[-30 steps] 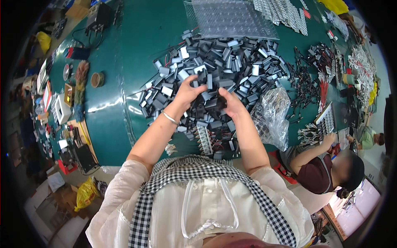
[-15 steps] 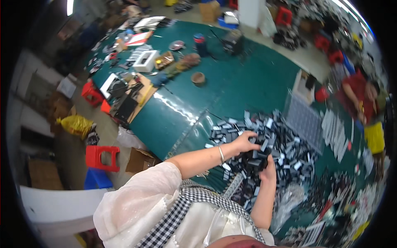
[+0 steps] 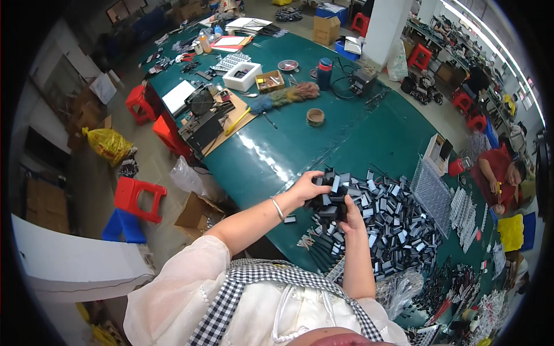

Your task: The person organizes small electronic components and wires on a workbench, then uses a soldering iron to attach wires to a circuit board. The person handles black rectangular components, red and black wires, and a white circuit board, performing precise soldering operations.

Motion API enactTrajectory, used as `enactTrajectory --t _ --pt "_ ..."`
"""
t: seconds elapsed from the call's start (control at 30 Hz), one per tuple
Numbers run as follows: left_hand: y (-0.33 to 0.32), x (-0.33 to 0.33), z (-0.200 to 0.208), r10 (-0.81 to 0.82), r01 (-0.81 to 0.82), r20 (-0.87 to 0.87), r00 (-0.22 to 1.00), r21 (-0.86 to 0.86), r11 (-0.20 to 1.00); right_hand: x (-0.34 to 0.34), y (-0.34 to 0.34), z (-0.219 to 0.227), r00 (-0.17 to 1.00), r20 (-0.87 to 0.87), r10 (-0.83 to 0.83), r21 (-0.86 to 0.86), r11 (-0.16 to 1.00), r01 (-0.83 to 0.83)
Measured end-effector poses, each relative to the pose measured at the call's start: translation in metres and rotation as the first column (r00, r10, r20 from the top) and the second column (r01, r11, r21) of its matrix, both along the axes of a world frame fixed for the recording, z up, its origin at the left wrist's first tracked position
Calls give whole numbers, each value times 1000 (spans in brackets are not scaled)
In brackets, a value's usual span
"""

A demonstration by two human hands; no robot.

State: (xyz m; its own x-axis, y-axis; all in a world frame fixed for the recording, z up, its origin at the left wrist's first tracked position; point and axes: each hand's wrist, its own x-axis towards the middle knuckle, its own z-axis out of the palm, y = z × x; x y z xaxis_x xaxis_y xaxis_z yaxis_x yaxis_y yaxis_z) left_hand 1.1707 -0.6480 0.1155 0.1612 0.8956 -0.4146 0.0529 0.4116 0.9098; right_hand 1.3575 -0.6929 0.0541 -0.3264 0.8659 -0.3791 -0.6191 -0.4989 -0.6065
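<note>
Between my two hands is a cluster of small black rectangular plastic pieces [image 3: 330, 199], some with pale, shiny faces. My left hand [image 3: 307, 187] is closed on the cluster's left side, thumb over the top. From the near right side, my right hand [image 3: 351, 216] closes on the same cluster, its thumb pointing up and its other fingers mostly hidden. A large heap of similar black pieces [image 3: 398, 230] spreads over the green table just right of my hands. Beside my right forearm, a bundle of dark cables with metal ends [image 3: 314, 248] lies near the table edge.
A clear plastic grid tray [image 3: 431, 196] rests at the heap's right. Farther off stand a round tape roll [image 3: 315, 117], a dark flask [image 3: 324, 75] and a multicoloured duster [image 3: 285, 97]. A co-worker in red [image 3: 496, 173] sits at right. A red stool [image 3: 140, 199] stands left.
Both hands have moved left with the black pieces, off the heap's middle to its left edge. The view has shifted, and the picture is sharper.
</note>
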Motion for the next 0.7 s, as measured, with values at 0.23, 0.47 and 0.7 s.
enactTrajectory --t 0.23,0.47,0.7 --pt "-6 -115 -7 84 -85 118 989 8 996 -111 12 16 988 -16 151 -2 989 -151" --pt "-12 -223 2 112 -117 147 983 26 993 -219 11 40 976 38 213 14 977 -213" --pt "-17 -317 0 198 -205 176 964 23 979 -313 17 49 948 68 310 47 948 -314"
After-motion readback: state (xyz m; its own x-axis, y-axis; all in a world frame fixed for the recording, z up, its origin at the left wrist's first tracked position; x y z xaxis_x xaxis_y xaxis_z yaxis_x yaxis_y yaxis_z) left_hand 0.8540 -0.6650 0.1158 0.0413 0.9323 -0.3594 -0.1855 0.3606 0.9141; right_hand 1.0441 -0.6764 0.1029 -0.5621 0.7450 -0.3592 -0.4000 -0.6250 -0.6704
